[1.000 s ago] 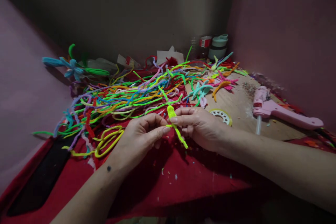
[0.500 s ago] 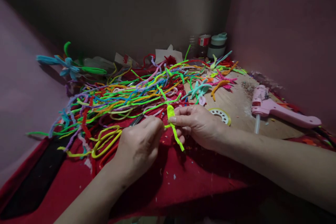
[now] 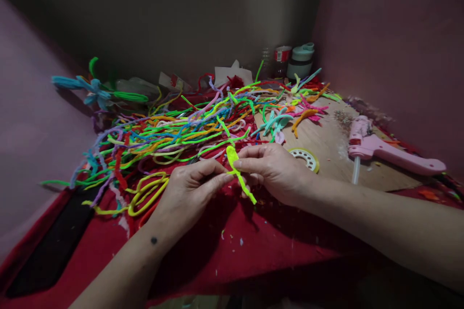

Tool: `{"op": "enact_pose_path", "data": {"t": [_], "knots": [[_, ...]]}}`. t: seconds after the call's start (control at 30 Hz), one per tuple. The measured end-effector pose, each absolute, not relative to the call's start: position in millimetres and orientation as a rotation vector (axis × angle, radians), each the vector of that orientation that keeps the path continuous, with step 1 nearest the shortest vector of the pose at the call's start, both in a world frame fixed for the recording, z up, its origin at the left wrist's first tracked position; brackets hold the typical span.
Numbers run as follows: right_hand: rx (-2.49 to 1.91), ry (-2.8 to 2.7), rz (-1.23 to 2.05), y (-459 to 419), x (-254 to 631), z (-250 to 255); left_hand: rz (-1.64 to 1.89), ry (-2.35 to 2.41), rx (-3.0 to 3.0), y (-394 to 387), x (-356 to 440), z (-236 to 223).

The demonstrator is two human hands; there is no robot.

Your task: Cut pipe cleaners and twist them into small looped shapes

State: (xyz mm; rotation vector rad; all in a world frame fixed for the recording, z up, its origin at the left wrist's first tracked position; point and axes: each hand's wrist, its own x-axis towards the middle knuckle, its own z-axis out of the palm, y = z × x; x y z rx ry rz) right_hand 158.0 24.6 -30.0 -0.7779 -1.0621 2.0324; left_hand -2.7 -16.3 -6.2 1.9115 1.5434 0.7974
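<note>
Between my two hands is a neon yellow pipe cleaner, its upper part bent into a narrow flat loop and its lower end slanting down to the right. The thumb and fingers of my right hand pinch it at the base of the loop. My left hand pinches a short strand that sticks out to the left at that same spot. Behind the hands spreads a pile of many-coloured pipe cleaners. A coiled yellow pipe cleaner lies left of my left hand.
A pink hot glue gun lies on a brown board at right. Near my right wrist is a roll of tape. A flat black object lies on the red cloth. Bottles and a mint-lidded cup stand at the back.
My left hand has rolled from a closed fist into a thumb-and-finger pinch on the side strand. The loop has tilted slightly to the left in my right hand.
</note>
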Motion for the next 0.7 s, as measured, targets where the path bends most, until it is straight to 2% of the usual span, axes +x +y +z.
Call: {"op": "enact_pose_path", "data": {"t": [0.27, 0.43, 0.7], "knots": [[-0.837, -1.128, 2.034, 25, 159, -31, 0.818, 1.579, 2.122, -18, -2, -8], [-0.851, -1.161, 1.990, 23, 160, -29, 0.819, 1.525, 1.759, -16, 2, -3], [-0.912, -1.395, 1.658, 21, 159, -30, 0.949, 1.514, 1.454, -15, 7, -11]]}}
